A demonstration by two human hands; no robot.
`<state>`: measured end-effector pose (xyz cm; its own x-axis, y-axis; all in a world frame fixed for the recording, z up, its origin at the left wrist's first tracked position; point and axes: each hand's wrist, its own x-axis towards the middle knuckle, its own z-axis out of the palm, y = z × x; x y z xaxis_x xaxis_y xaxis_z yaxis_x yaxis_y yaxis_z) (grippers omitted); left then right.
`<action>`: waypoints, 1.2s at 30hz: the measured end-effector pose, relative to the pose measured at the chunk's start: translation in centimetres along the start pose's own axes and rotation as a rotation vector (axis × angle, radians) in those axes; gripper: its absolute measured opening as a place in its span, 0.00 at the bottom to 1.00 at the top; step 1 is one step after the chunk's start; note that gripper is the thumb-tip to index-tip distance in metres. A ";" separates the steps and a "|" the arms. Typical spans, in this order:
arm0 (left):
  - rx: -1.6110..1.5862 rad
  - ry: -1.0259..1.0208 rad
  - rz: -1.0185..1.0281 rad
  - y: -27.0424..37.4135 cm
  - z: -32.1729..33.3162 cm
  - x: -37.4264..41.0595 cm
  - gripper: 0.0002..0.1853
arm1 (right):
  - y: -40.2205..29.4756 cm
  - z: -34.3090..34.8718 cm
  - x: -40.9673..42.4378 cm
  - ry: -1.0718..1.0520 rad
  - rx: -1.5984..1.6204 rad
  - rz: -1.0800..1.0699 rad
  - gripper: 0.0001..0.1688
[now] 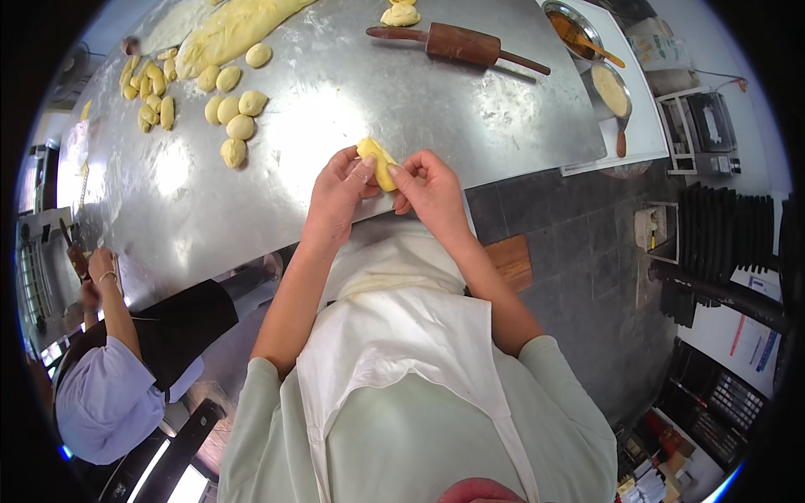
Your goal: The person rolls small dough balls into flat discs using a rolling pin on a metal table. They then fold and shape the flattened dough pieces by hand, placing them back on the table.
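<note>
Between my two hands is a short roll of yellow dough (377, 165), held at the near edge of a steel table (402, 94). My left hand (343, 188) pinches its left side, thumb on top. My right hand (431, 188) grips its lower right end between thumb and fingers. Fingers partly hide the roll's underside. Several round dough balls (239, 127) lie to the left, with a large slab of dough (233, 38) behind them. Farther left sits a cluster of small dough rolls (151, 78). A wooden rolling pin (463, 44) rests beyond my hands.
On a white side table (648, 119) at the right stand a metal bowl of brown filling (572, 28) with a spatula and a pan of pale crumbly stuff (609, 88). Another person (110, 390) works at the table's left end. A wooden stool (510, 261) is below.
</note>
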<state>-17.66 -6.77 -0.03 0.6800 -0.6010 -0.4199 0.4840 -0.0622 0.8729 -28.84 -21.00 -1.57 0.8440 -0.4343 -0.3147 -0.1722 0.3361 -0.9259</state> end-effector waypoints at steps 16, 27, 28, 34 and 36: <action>-0.030 -0.205 -0.044 0.1 -1.8 0.0 0.26 | -0.1 0.4 1.2 -0.009 0.170 0.068 0.17; 0.056 -0.167 -0.047 1.3 -0.5 -1.2 0.31 | -0.9 2.6 0.9 0.048 -0.109 -0.149 0.16; 0.120 -0.141 -0.014 1.4 0.0 -1.5 0.31 | -0.2 2.6 1.2 0.068 -0.142 -0.232 0.16; -0.145 -0.131 -0.037 -0.1 -0.6 -0.7 0.30 | 1.0 3.1 1.6 0.158 0.034 -0.192 0.16; -0.143 -0.094 -0.038 -0.1 -0.7 -0.9 0.30 | 1.3 3.3 2.2 0.170 0.018 -0.241 0.16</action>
<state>-17.96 -5.67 0.11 0.6082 -0.6730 -0.4209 0.5865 0.0237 0.8096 -25.56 -18.74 -2.81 0.7619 -0.6368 -0.1177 0.0337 0.2205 -0.9748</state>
